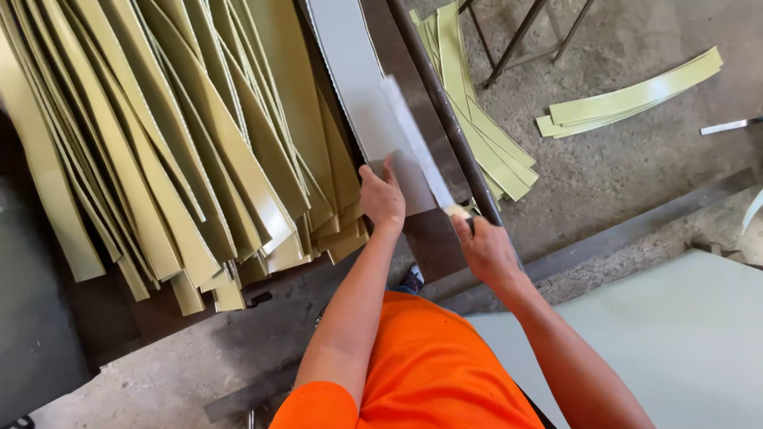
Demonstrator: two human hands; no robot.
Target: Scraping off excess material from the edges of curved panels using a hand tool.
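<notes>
At centre frame, a long pale grey metal strip (362, 87) lies on a dark machine bed (433, 238), running from the hands up toward twelve o'clock. The left hand (382, 197) rests flat on the strip's near end, fingers spread and pressing down, not closed around anything. Just beside it at four o'clock, the right hand (486, 248) is closed on the near end of a narrower, blurred strip (417, 147) that tilts up off the bed. A dark steel bar (445, 111) runs along the bed's edge at the right hand's twelve o'clock. Toward nine o'clock, a big fanned pile of yellow-green strips (159, 143) covers the table. At one o'clock, a loose stack of cut strips (477, 127) lies on the concrete floor (636, 167), with a second bundle (632, 99) at two o'clock. A large pale sheet (683, 342) sits at four o'clock.
</notes>
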